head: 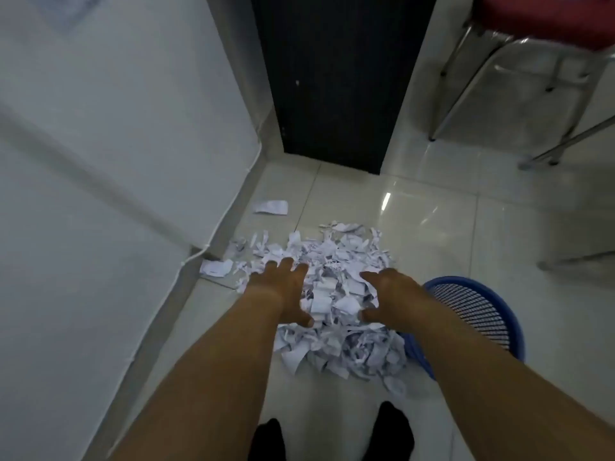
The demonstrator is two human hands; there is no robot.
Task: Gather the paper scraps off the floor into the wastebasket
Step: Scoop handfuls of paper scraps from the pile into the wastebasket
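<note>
The fingers (287, 263) of the left hand (283, 291) lie spread and fairly straight on the heap of paper scraps (336, 254). The right hand (391, 296) faces it across the heap, its fingers loosely wide, and neither hand pinches anything. The scooping step looks barely begun. Next, both palms should press inward under a bundle and lift it to the blue wastebasket (479, 311), which stands against the heap's right side. A stray scrap (271, 206) lies near the floor's wall edge.

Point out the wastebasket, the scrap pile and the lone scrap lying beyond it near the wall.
wastebasket (476, 311): head view, on its mesh wall.
scrap pile (332, 257): head view, on the far part of the heap.
lone scrap (271, 206): head view, on its centre.
</note>
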